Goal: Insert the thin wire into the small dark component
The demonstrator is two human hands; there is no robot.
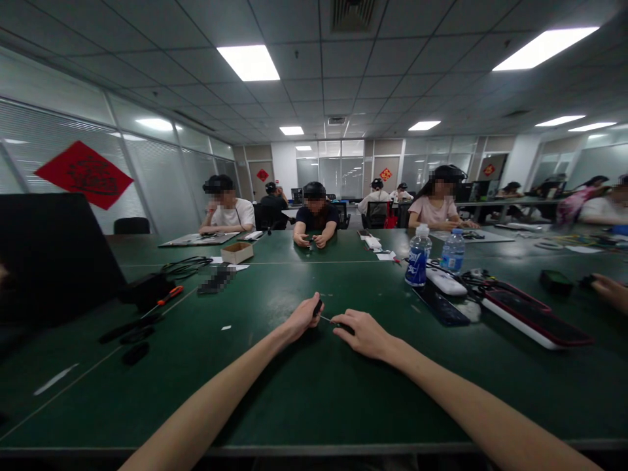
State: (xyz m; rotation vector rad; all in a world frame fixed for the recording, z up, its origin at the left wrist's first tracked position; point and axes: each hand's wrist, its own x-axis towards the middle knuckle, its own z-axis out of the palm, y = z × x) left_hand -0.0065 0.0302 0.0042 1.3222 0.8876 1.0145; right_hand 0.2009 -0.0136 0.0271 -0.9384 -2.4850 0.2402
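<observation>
Over the middle of the green table (275, 392), my left hand (303, 318) is closed around a small black object (318, 307), most of it hidden by the fingers. My right hand (362, 332) is just to the right, palm down, its fingers bent over the dark end of a thin metal-shafted tool (325, 318) that looks like a screwdriver. The shaft spans the short gap between both hands and meets the black object. Whether its tip sits inside that object is too small to tell.
At right stand two water bottles (418, 256), beside a dark phone (444, 307) and a red-edged case (534, 317). Left are a black monitor-like panel (53, 255), an orange screwdriver (171, 296), cables (186, 265) and an open cardboard box (237, 252). A person (315, 219) sits opposite.
</observation>
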